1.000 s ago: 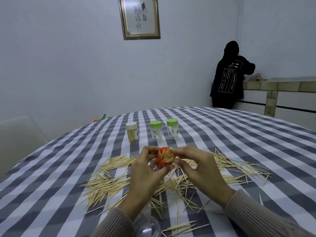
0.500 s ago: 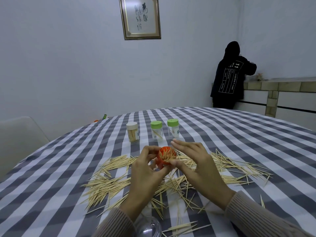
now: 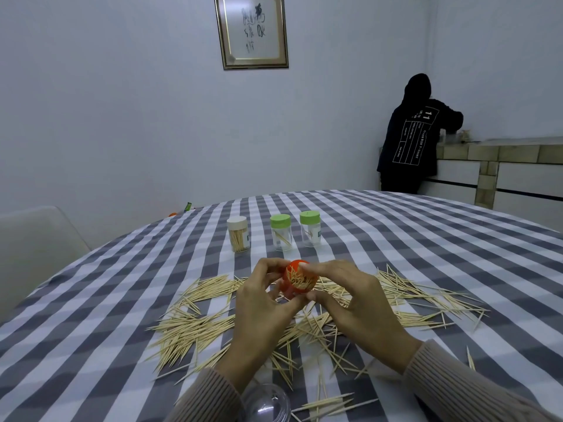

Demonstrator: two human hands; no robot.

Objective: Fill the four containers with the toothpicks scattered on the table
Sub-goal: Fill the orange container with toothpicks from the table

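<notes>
left hand [image 3: 262,303] grips the orange container [image 3: 298,281] at table centre, mouth tilted toward the camera, already packed with toothpicks. right hand [image 3: 350,296] pinches at its rim from 3 o'clock, fingertips on the stick ends. scattered toothpicks [image 3: 195,324] lie from 9 to 3 o'clock under both hands. three capped containers [image 3: 280,236] stand at 12 o'clock. to do it well: keep the mouth up, tap ends flush, feed small aligned bundles, don't jam.

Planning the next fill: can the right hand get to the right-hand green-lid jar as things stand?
Probably yes, once freed. The right hand now pinches the orange container along with the left hand; bare cloth lies between it and the green-lid jar, with nothing in the way.
</notes>
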